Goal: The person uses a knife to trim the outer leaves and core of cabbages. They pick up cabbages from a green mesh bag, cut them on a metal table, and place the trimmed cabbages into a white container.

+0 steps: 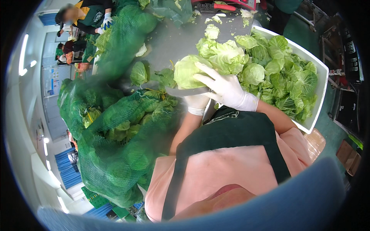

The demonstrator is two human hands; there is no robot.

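Note:
A pale green cabbage head (189, 71) is held in front of me, above the metal table. Fingers of my white-gloved right hand (227, 88) lie spread over its side. A curved knife blade (188, 91) runs along the cabbage's near edge, its handle end going into my right hand and mostly hidden there. My left hand (198, 101), also gloved in white, is at the cabbage's underside behind the blade; its fingers are hidden. Trimmed cabbage pieces (227, 56) lie just beyond my right hand. A loose leaf (138, 73) rests to the left of the cabbage.
A white bin (322, 83) full of cabbage leaves stands at right. Green mesh sacks of cabbages (115, 164) crowd the left. Scraps lie on the metal table (173, 40), with a red-handled tool (224, 7) at its far end. A gloved co-worker (89, 17) stands far left.

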